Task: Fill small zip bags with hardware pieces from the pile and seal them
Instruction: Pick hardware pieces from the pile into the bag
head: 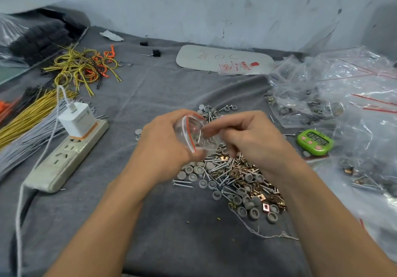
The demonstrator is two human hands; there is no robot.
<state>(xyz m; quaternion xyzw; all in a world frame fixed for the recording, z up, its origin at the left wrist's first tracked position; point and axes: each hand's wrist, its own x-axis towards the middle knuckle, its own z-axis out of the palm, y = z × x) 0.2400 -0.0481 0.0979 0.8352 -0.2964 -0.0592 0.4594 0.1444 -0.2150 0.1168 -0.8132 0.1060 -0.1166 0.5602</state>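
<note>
The left hand [163, 141], palm turned inward, grips a small clear zip bag [193, 134] by its red-striped rim. The right hand [253, 139] has its curled fingers at the bag's open mouth, though blur hides whether they pinch anything. Both forearms reach over the grey-clothed bench [171, 233], and the hands are above the hardware pile [232, 180].

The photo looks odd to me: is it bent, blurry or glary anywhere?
Head view: the wide lens bows the far edge of the table; the zip bag in the left hand is slightly smeared, the black bundle at top left blurred; white glare streaks the clear bags at right; light is soft, shadows faint.
</note>
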